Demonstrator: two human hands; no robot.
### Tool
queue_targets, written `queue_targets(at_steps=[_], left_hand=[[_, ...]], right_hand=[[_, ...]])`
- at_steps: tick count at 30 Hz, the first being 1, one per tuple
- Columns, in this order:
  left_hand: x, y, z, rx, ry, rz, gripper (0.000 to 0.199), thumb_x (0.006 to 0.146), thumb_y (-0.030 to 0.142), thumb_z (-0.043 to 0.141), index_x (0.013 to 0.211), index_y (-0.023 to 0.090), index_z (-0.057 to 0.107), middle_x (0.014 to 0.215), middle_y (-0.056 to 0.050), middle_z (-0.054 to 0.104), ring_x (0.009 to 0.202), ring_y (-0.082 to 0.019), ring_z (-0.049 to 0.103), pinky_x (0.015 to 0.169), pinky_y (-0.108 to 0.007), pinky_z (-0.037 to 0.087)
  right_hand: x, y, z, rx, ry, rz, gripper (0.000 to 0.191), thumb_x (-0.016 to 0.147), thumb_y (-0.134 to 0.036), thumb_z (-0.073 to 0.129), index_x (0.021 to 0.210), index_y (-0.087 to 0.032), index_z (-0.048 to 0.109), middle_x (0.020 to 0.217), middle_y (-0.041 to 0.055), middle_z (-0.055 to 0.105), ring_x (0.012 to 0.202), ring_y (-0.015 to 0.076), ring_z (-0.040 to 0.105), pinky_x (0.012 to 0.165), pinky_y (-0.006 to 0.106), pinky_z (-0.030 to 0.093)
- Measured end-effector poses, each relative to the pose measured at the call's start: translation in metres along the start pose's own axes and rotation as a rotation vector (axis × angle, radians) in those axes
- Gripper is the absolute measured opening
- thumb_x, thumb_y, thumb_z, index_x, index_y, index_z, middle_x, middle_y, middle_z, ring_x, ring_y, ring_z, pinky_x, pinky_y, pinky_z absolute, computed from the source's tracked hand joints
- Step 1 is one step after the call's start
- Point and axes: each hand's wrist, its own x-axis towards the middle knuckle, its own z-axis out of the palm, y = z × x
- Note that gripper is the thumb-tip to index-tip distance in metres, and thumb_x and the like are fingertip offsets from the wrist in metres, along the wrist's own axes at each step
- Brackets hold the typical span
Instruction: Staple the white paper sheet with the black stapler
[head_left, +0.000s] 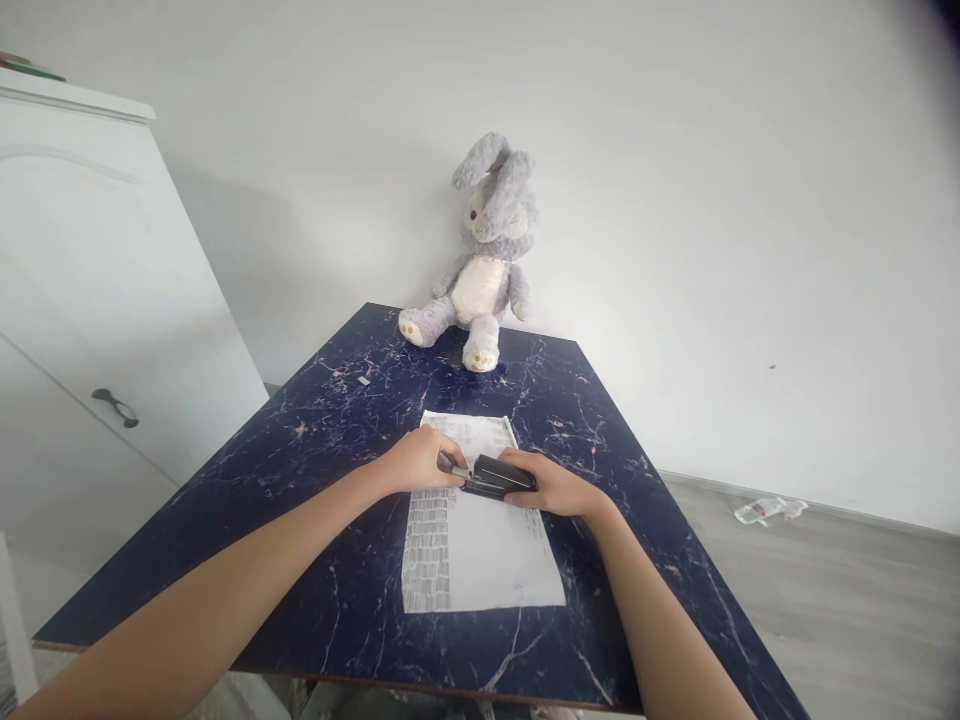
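A black stapler (495,476) lies sideways above a printed sheet of paper (499,560), its front end pointing left. My right hand (553,484) is closed around its right end, thumb below and fingers above. At the left end, my left hand (426,462) pinches a small silvery metal piece (460,472) that sticks out from the stapler. Whether that piece is the stapler's tray or a separate strip is too small to tell. The sheet lies flat under both hands, with dense grey print down its left side.
A grey plush rabbit (480,285) sits at the far end of the dark blue marbled table (360,590), against the wall. On the tabletop lies a small pale piece (364,380). A white cabinet (90,270) stands left; crumpled clear plastic (771,510) lies on the floor right.
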Motion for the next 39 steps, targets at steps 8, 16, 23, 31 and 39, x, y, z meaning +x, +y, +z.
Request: queue_targets(at_steps=[8,16,23,31,39], left_hand=[[-0.002,-0.005,-0.01,-0.097,-0.094,0.19,0.025,0.078,0.026,0.077,0.102,0.023,0.081,0.098,-0.006,0.08,0.086,-0.02,0.075,0.082,-0.026,0.056],[-0.002,-0.021,-0.021,-0.155,-0.168,0.198,0.019,0.084,0.028,0.073,0.101,0.025,0.081,0.102,-0.006,0.079,0.094,-0.021,0.076,0.089,-0.029,0.056],[0.005,-0.014,0.009,-0.21,-0.039,0.13,0.024,0.085,0.02,0.068,0.11,0.022,0.068,0.099,-0.003,0.078,0.091,-0.019,0.074,0.084,-0.028,0.055],[0.009,-0.012,0.002,-0.176,0.084,0.144,0.01,0.087,0.026,0.066,0.095,0.021,0.063,0.093,-0.001,0.074,0.084,-0.017,0.071,0.082,-0.028,0.053],[0.006,-0.045,-0.036,-0.004,0.678,-0.06,0.028,0.101,0.038,0.042,0.086,0.021,0.059,0.075,-0.001,0.07,0.066,-0.016,0.065,0.071,-0.026,0.047]], right_hand=[[0.0,-0.001,0.0,0.003,0.0,-0.012,0.024,0.091,-0.037,0.066,0.106,-0.018,0.062,0.102,0.0048,0.062,0.091,0.0204,0.057,0.082,0.032,0.045],[-0.001,-0.002,-0.001,0.006,0.02,-0.048,0.027,0.092,-0.041,0.066,0.105,-0.018,0.064,0.102,0.0056,0.063,0.091,0.0212,0.058,0.082,0.033,0.046],[0.008,-0.002,0.012,0.041,0.146,-0.059,0.036,0.089,-0.051,0.068,0.097,-0.016,0.066,0.095,0.0053,0.062,0.078,0.0176,0.057,0.07,0.029,0.044],[0.018,-0.016,0.022,0.102,0.278,-0.044,0.034,0.092,-0.049,0.066,0.105,-0.018,0.066,0.103,0.0072,0.064,0.086,0.0205,0.058,0.076,0.031,0.046],[0.025,-0.03,0.038,0.016,0.272,0.095,0.02,0.084,-0.023,0.069,0.103,-0.02,0.066,0.096,0.0021,0.068,0.082,0.0193,0.061,0.075,0.03,0.045]])
